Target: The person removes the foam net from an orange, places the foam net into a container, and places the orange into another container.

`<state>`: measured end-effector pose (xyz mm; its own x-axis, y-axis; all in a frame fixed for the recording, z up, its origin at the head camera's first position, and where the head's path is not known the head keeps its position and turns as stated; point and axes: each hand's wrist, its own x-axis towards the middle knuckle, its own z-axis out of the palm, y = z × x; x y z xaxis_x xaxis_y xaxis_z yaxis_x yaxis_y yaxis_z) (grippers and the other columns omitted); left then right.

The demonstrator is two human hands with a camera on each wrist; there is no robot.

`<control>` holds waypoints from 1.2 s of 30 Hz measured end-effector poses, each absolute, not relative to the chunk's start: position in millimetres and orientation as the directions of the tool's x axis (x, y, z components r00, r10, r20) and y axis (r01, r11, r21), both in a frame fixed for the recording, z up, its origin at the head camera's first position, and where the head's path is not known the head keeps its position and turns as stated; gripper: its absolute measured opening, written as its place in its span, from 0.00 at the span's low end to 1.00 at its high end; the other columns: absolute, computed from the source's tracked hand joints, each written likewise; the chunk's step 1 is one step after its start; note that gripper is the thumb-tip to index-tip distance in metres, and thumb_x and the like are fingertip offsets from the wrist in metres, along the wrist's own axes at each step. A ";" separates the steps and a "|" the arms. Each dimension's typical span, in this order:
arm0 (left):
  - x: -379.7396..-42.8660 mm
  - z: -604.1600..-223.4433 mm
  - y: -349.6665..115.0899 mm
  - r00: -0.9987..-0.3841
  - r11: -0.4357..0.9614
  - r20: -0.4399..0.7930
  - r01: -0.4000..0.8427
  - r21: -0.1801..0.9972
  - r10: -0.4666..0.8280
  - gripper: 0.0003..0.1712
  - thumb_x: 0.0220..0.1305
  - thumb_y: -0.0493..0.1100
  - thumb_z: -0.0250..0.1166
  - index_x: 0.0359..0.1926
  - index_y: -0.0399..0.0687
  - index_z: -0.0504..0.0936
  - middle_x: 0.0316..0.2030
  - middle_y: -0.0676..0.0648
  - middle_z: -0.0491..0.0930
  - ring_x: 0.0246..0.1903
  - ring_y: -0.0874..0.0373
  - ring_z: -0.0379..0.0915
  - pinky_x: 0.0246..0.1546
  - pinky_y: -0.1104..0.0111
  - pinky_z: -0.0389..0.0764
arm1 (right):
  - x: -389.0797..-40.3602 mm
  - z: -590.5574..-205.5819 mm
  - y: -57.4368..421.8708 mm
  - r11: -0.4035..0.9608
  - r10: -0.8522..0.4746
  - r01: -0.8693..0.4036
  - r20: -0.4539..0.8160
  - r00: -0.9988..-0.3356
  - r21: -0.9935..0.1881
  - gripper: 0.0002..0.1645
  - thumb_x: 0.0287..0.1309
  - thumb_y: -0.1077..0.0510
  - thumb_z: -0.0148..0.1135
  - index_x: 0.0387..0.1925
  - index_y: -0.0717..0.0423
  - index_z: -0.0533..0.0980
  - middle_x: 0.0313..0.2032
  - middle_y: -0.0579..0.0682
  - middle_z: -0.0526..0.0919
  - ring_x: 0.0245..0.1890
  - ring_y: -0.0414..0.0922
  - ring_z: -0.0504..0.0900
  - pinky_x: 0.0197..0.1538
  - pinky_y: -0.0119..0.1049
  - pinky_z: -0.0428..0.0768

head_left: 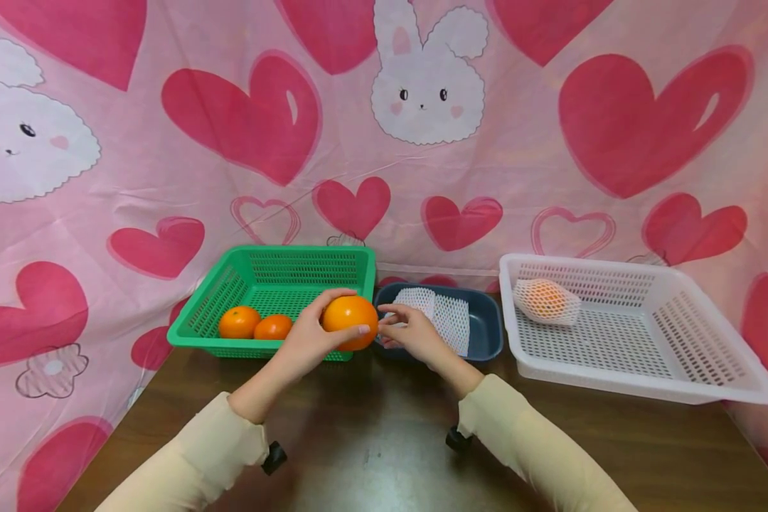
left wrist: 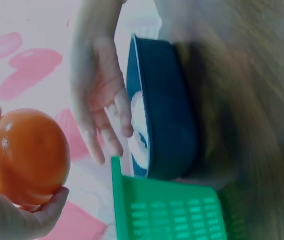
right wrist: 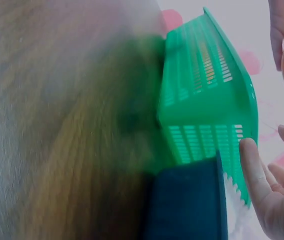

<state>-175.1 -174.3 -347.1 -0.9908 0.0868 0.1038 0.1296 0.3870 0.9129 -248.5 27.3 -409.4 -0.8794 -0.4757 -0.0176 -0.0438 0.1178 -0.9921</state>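
Note:
My left hand (head_left: 310,334) grips an orange (head_left: 350,321), thumb across its front and fingers over the top, above the green basket's right front corner. To the right of the fruit is my right hand (head_left: 416,333), its fingers loosely bent and holding nothing. In the left wrist view a gap separates the orange (left wrist: 29,156) from the right hand (left wrist: 101,95). White foam net sleeves (head_left: 451,320) lie in the dark blue tray (head_left: 486,323) behind the right hand. Two more oranges (head_left: 240,322) sit in the green basket (head_left: 230,267).
At the right stands a white basket (head_left: 621,387) with one orange in a foam net (head_left: 546,301) at its left side. All three containers stand along the back of the brown wooden table (head_left: 371,441). A pink cloth with hearts (head_left: 243,114) hangs behind.

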 end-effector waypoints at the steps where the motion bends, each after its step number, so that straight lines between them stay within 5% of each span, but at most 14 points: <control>1: -176.7 -346.5 -176.4 -0.992 0.378 0.103 0.126 0.917 0.079 0.33 0.65 0.45 0.73 0.68 0.50 0.72 0.63 0.39 0.71 0.55 0.40 0.71 0.51 0.52 0.82 | -247.8 -410.5 25.1 0.102 -0.477 -0.033 -0.020 -0.879 -0.994 0.29 0.71 0.63 0.61 0.70 0.69 0.67 0.50 0.64 0.82 0.43 0.58 0.86 0.48 0.44 0.85; 10: -194.7 -353.7 -195.9 -0.998 0.370 0.054 0.034 0.929 -0.045 0.35 0.65 0.43 0.71 0.70 0.46 0.69 0.65 0.37 0.68 0.57 0.39 0.69 0.53 0.50 0.80 | -236.8 -417.8 5.7 0.000 -0.467 0.055 -0.048 -0.883 -0.999 0.40 0.72 0.61 0.61 0.77 0.66 0.56 0.52 0.62 0.78 0.44 0.62 0.85 0.47 0.42 0.86; 17: -212.1 -366.6 -206.4 -0.996 0.449 0.067 0.033 0.893 -0.059 0.35 0.65 0.46 0.72 0.69 0.44 0.70 0.63 0.36 0.70 0.55 0.38 0.71 0.52 0.50 0.80 | -230.9 -425.3 -2.1 -0.101 -0.395 0.052 -0.008 -0.919 -0.994 0.36 0.71 0.66 0.60 0.75 0.69 0.60 0.49 0.61 0.78 0.33 0.46 0.86 0.43 0.38 0.86; 27: -230.9 -388.9 -221.9 -0.998 0.698 0.056 0.041 0.715 0.001 0.36 0.58 0.50 0.77 0.61 0.41 0.72 0.53 0.36 0.76 0.46 0.43 0.75 0.45 0.53 0.82 | -223.7 -433.2 -14.0 -0.157 -0.368 0.092 -0.028 -0.929 -0.983 0.37 0.68 0.71 0.61 0.75 0.68 0.60 0.49 0.61 0.75 0.28 0.40 0.84 0.41 0.35 0.86; 36: -242.6 -395.4 -222.1 -1.000 0.853 0.001 0.011 0.522 0.013 0.39 0.58 0.51 0.78 0.61 0.40 0.68 0.54 0.30 0.68 0.44 0.40 0.74 0.46 0.48 0.81 | -223.0 -429.1 -15.1 -0.232 -0.349 0.163 -0.075 -0.934 -0.959 0.37 0.68 0.73 0.59 0.75 0.67 0.61 0.50 0.61 0.72 0.28 0.37 0.82 0.42 0.35 0.86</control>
<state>-242.6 -222.1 -395.4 -0.9999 0.0126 0.0005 0.0110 0.8530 0.5218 -223.0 -15.1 -429.1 -0.9343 -0.3487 -0.0746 0.1630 -0.2317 -0.9590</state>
